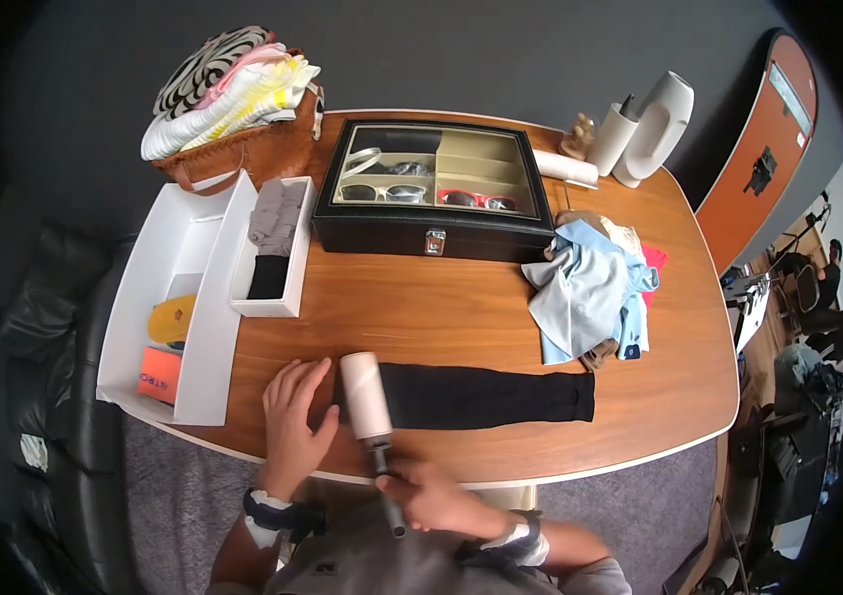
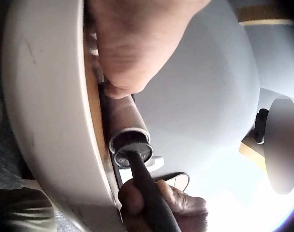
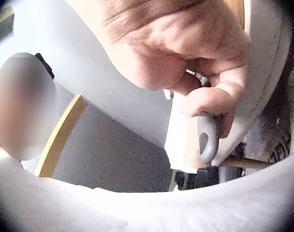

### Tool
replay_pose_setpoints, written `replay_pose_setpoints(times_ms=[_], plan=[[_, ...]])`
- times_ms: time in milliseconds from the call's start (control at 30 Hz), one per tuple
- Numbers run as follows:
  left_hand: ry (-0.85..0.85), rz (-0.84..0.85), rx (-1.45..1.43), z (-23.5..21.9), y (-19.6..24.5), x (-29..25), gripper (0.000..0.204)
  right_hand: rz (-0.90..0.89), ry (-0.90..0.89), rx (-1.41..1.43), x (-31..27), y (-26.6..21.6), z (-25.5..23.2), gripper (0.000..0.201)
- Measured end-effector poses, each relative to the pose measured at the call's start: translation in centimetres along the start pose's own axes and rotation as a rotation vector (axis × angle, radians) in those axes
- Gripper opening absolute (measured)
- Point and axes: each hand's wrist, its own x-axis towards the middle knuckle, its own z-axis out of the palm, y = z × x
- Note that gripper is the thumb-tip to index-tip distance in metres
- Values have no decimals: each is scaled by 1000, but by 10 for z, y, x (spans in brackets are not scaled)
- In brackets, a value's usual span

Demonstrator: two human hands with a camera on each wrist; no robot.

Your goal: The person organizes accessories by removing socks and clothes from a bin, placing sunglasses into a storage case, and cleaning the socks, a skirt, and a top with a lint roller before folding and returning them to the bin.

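My right hand [image 1: 431, 496] grips the dark handle of a lint roller [image 1: 366, 397], whose pale roll lies over the left end of a long black sock [image 1: 481, 397] stretched flat on the table. In the right wrist view, curled fingers [image 3: 212, 99] wrap the grey handle end with its hanging hole. Just left of the roll, my left hand [image 1: 295, 421] rests at the sock's left end with fingers extended. The left wrist view has the roller's cylinder [image 2: 130, 118] right beside that hand, its far part hidden behind it.
A white box [image 1: 218, 377] holding a yellow item stands left, beside a smaller white box [image 1: 288, 297] with folded socks. Behind are a black glasses case [image 1: 382, 233] and a brown basket [image 1: 283, 144] of cloths. Crumpled light-blue clothing [image 1: 580, 288] lies right, white vases [image 1: 674, 99] behind it.
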Motion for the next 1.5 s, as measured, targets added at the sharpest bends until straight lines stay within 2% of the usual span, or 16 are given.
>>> replay_pose_setpoints(times_ms=[100, 233, 433, 967, 1100, 1233, 1267, 1333, 1367, 1433, 1467, 1500], plan=[[-8, -2, 42, 1, 2, -1, 42, 88, 116, 49, -17, 0, -14, 30], [-9, -4, 56, 1, 4, 0, 44, 84, 242, 126, -42, 16, -40, 30], [-14, -16, 49, 2, 4, -1, 43, -38, 462, 268, -75, 57, -75, 28], [-22, -16, 72, 3, 6, -1, 44, -134, 862, 406, -137, 89, -114, 24], [-15, -8, 81, 4, 6, 0, 43, -181, 1006, 352, -146, 92, -124, 26], [-52, -33, 48, -5, 11, 15, 37, -186, 1115, 216, -146, 94, -159, 26], [-44, -43, 15, -5, 11, 20, 37, -144, 1167, 154, -145, 92, -171, 28], [-25, -59, -52, -4, 11, 31, 38, -172, 1320, -91, -133, 112, -208, 31], [-7, 26, -4, -3, 7, 37, 38, -127, 1350, -140, -131, 118, -222, 32], [-123, -109, -83, -7, 12, 46, 38, -27, 1408, -238, -131, 114, -242, 33], [-185, -180, -121, -8, 13, 49, 38, -42, 1404, -298, -133, 111, -246, 34], [-142, -90, -107, -4, 5, 50, 36, -55, 1395, -356, -135, 107, -248, 34]])
